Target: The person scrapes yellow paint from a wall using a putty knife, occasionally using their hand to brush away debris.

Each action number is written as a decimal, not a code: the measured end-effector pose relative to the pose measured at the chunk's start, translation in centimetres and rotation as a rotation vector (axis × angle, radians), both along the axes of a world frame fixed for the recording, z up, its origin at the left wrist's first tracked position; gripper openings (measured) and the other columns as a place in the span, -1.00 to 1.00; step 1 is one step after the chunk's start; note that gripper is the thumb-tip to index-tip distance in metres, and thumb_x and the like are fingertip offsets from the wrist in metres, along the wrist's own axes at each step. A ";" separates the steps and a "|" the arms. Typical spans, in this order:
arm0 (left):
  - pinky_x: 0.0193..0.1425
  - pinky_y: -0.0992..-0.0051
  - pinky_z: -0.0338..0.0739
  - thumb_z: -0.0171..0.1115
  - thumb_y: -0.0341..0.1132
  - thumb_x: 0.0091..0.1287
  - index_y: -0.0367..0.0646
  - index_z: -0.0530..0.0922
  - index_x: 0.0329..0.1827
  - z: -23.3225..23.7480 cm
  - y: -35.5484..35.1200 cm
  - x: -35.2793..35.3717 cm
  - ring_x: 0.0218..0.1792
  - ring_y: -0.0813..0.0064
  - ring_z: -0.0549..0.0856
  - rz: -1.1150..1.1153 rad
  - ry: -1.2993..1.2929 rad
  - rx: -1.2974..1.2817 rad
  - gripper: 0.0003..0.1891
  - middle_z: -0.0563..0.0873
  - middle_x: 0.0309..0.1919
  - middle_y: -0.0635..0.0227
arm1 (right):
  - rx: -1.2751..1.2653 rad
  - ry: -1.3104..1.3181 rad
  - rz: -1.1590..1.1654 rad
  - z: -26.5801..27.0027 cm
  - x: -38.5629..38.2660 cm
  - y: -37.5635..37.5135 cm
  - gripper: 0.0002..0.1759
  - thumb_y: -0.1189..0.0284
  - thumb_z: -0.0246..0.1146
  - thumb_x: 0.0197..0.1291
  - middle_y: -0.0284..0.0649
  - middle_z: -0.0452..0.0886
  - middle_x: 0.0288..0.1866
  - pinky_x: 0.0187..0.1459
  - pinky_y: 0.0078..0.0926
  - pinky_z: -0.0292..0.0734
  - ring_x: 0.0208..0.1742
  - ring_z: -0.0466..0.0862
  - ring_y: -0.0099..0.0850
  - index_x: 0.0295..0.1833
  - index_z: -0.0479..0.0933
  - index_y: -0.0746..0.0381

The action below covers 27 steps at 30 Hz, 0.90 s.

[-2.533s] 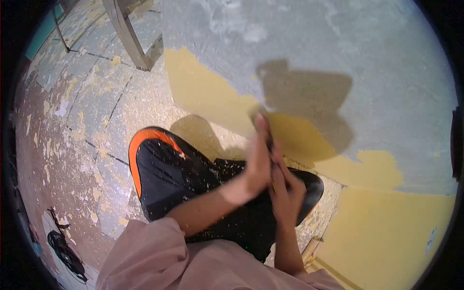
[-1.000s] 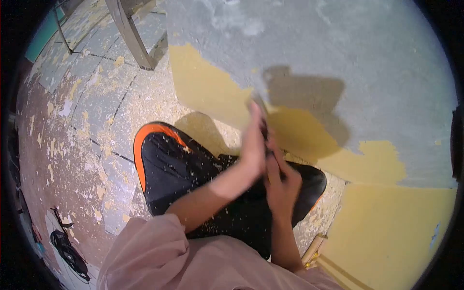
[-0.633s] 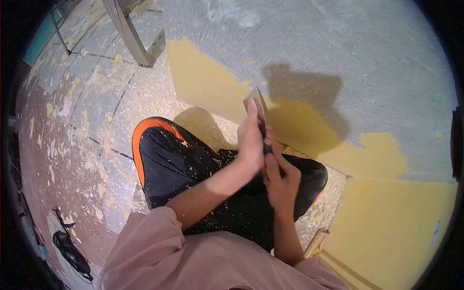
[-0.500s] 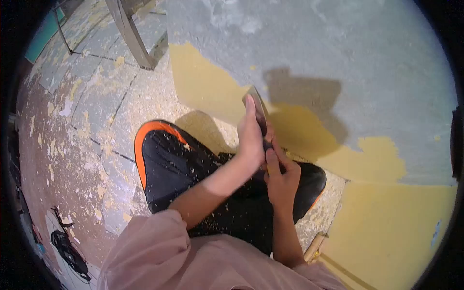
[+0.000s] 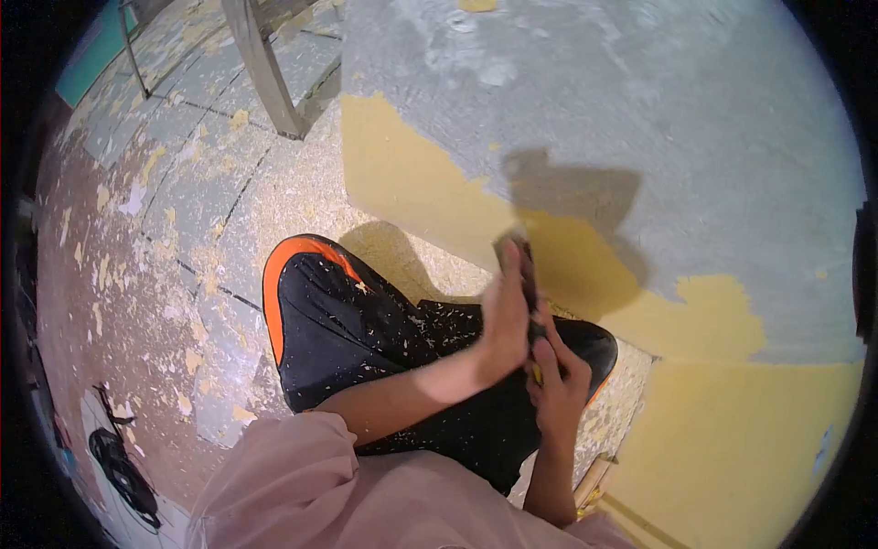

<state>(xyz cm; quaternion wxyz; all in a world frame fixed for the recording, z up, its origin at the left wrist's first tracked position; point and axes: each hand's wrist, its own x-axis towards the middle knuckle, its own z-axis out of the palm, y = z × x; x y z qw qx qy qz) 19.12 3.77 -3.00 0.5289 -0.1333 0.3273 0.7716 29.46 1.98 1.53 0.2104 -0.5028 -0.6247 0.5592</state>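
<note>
Both my hands are on a scraper (image 5: 529,274) with a dark, wide blade and a handle that shows a bit of yellow. My left hand (image 5: 505,320) lies along the blade, its thumb stretched up near the blade's top end. Lower down, my right hand (image 5: 560,377) is wrapped round the handle. The blade's tip is close to the yellow layer (image 5: 402,165) on the lower part of the grey wall (image 5: 585,91); whether it touches cannot be made out. A dark shadow falls on the wall beyond the blade.
Yellow flakes litter the floor (image 5: 165,238). A wooden leg (image 5: 261,78) stands at the upper left, and a black cable bundle (image 5: 123,476) lies lower left. My knees in black and orange trousers (image 5: 347,320) flank the work area. A yellow surface (image 5: 741,439) is at lower right.
Both hands and the scraper have moved down and slightly right, toward my body. The camera view has shifted a little. The grip looks the same.
</note>
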 end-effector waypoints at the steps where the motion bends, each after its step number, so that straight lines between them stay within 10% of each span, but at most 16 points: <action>1: -0.67 0.58 0.21 -0.14 0.25 0.35 -0.10 0.39 -0.42 -0.1 -0.1 1.2 -0.75 0.58 0.34 -0.022 -0.004 0.001 -0.46 0.39 -0.71 0.45 | 0.002 -0.013 0.018 0.0 1.1 -0.3 -0.63 0.46 0.12 0.26 -0.45 0.44 -0.55 -0.54 -0.72 0.25 -0.57 0.32 -0.72 0.18 0.48 0.24; 4: -0.66 0.58 0.24 -0.16 0.20 0.38 -0.13 0.38 -0.43 -0.2 -0.4 2.9 -0.75 0.56 0.37 -0.020 -0.034 -0.018 -0.46 0.41 -0.71 0.41 | -0.048 -0.058 -0.123 -0.1 2.5 -0.8 -0.63 0.47 0.13 0.25 -0.48 0.43 -0.57 -0.60 -0.77 0.14 -0.61 0.26 -0.77 0.18 0.48 0.25; 8: -0.65 0.59 0.25 -0.15 0.20 0.38 -0.07 0.39 -0.40 -2.9 1.0 -1.2 -0.74 0.60 0.36 -0.012 0.250 -0.235 -0.51 0.39 -0.71 0.47 | 0.238 -0.026 0.034 -1.7 -1.7 0.3 -0.64 0.47 0.12 0.24 -0.25 0.66 -0.26 -0.23 -0.66 0.46 -0.31 0.55 -0.60 0.14 0.48 0.35; 14: -0.72 0.63 0.17 0.03 0.20 0.30 -0.03 0.36 -0.50 -1.7 -0.5 -8.9 -0.76 0.66 0.32 0.291 -0.169 0.040 -0.53 0.35 -0.71 0.51 | 0.516 -0.030 0.336 -2.0 -8.6 0.4 -0.65 0.51 0.10 0.25 -0.18 0.66 -0.07 0.07 -0.55 0.37 -0.03 0.53 -0.55 0.14 0.46 0.38; 27: -0.66 0.66 0.20 -0.02 0.08 0.38 -0.05 0.45 -0.46 -1.7 0.3 -6.5 -0.74 0.67 0.37 0.191 -0.016 0.140 -0.59 0.44 -0.71 0.51 | 0.047 0.032 0.112 -4.2 -5.5 1.9 -0.64 0.43 0.16 0.27 -0.46 0.40 -0.59 -0.57 -0.73 0.21 -0.61 0.29 -0.72 0.18 0.48 0.22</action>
